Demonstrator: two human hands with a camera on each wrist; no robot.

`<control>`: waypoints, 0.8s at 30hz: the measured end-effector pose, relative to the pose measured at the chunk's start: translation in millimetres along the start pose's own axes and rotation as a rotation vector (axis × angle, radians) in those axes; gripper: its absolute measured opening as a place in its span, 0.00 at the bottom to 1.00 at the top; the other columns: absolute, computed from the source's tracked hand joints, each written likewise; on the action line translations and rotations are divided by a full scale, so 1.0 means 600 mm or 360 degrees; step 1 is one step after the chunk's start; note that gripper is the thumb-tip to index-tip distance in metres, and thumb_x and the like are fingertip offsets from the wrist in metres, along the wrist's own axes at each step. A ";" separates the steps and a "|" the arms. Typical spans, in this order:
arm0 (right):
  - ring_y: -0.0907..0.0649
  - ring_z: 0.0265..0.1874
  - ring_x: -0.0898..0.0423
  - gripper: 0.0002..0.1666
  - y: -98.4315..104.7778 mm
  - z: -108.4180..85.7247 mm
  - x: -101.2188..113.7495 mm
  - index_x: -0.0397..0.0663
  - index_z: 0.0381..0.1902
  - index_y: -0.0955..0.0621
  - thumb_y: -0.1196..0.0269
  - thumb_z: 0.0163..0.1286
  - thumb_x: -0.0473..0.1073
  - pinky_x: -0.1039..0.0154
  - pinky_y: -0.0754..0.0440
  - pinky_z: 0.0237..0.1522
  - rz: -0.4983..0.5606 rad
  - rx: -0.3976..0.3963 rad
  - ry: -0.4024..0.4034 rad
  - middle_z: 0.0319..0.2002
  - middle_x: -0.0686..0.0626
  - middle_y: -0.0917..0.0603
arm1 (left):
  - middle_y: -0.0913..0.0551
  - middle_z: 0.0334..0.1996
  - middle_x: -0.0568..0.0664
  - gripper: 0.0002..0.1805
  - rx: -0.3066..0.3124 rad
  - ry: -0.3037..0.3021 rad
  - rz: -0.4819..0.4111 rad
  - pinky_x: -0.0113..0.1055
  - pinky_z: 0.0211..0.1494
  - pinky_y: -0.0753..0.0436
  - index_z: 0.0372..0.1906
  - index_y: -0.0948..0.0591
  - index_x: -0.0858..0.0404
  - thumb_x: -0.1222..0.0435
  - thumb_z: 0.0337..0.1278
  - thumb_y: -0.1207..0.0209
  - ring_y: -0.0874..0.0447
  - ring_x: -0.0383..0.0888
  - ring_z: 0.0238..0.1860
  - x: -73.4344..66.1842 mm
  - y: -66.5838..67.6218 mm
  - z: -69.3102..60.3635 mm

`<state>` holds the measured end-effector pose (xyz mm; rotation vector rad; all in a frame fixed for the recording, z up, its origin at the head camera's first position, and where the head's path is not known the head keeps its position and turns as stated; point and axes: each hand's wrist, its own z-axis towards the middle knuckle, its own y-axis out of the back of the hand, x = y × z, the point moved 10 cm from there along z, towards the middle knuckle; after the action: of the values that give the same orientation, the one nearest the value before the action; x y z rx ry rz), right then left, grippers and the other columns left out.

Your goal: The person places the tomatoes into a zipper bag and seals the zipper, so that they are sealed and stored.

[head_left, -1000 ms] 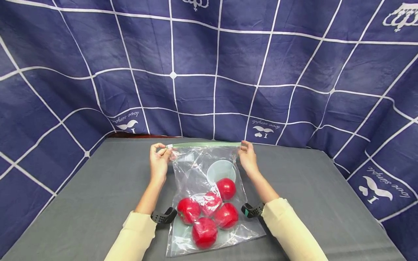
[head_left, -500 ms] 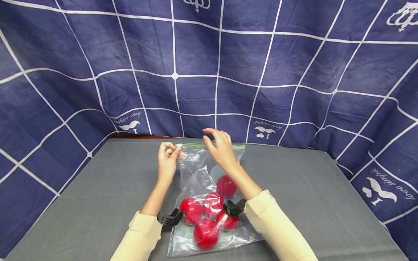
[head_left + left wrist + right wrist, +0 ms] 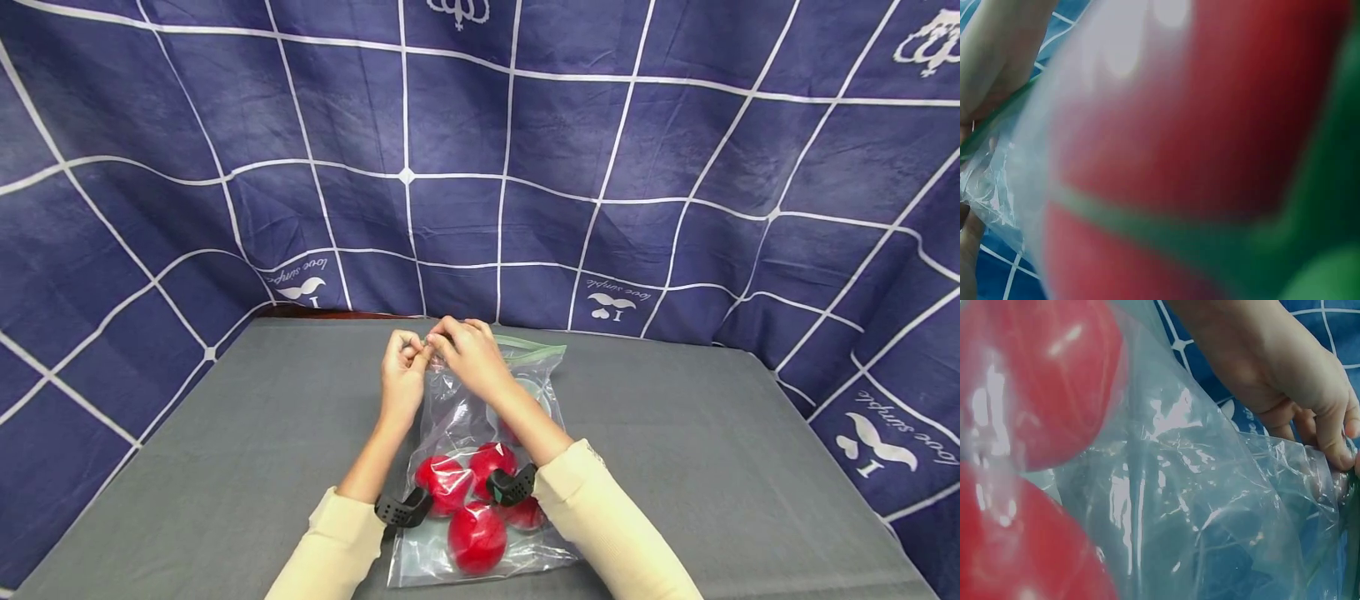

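A clear zip bag (image 3: pixel 448 408) with a green closure strip (image 3: pixel 551 350) lies on the table, holding several red tomatoes (image 3: pixel 477 537). My left hand (image 3: pixel 403 371) pinches the bag's top left corner. Right beside it, my right hand (image 3: pixel 472 358) pinches the same end of the strip with its fingertips; these cover the white slider seen there before. In the right wrist view, the left hand (image 3: pixel 1285 369) grips the bag edge between thumb and fingers. One blurred red tomato with green leaves (image 3: pixel 1197 125) fills most of the left wrist view.
A grey cloth-covered table (image 3: pixel 675 450) spreads out on both sides of the bag. Behind it hangs a blue curtain (image 3: pixel 465 217) with white grid lines. A black wristband (image 3: pixel 405 507) sits on the left forearm, another (image 3: pixel 512 485) on the right.
My right hand has let go of the bag's right corner and crossed left to the slider end. The left hand has kept its pinch and shifted slightly right.
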<state>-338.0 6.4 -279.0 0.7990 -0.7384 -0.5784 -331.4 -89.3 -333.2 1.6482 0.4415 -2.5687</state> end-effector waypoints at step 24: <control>0.19 0.30 0.56 0.10 0.025 -0.020 -0.063 0.49 0.31 0.22 0.45 0.64 0.48 0.55 0.33 0.59 -0.0142 -0.0110 -0.0106 0.21 0.53 0.20 | 0.19 0.19 0.42 0.12 -0.0075 -0.0198 -0.0262 0.27 0.28 0.17 0.25 0.38 0.64 0.81 0.55 0.53 0.17 0.35 0.21 -0.018 0.025 -0.008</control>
<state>-349.3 47.0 -286.4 0.7543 -0.7425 -0.7100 -319.4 -103.5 -328.6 1.4850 0.6486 -2.7337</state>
